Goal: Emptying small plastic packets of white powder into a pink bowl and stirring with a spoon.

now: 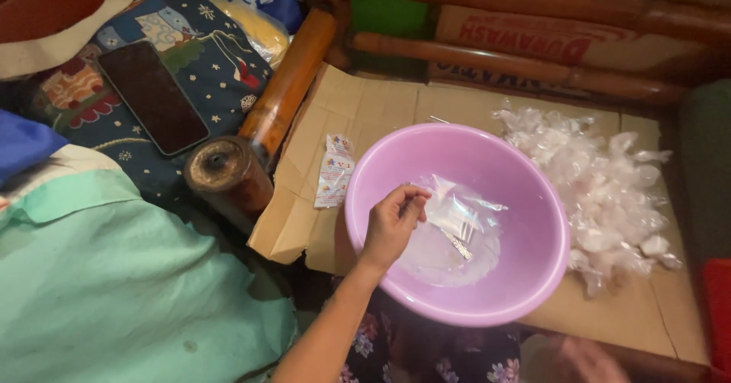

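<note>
Left hand (392,227) pinches clear plastic bag (457,223) inside pink basin (533,269) on cardboard (365,101). Pile of clear bags (609,193) at right; sachet strip (333,171) & phone (152,97) at left.

It was a home, a lived-in sitting corner put to small handwork. A bamboo seat frame (285,86) ran beside a patterned cushion (190,55) with a phone (152,97) lying on it. Flattened cardboard (365,101) covered the seat, bearing a pink plastic basin (525,193) and, right, a heap of clear plastic bags (609,193).
</note>
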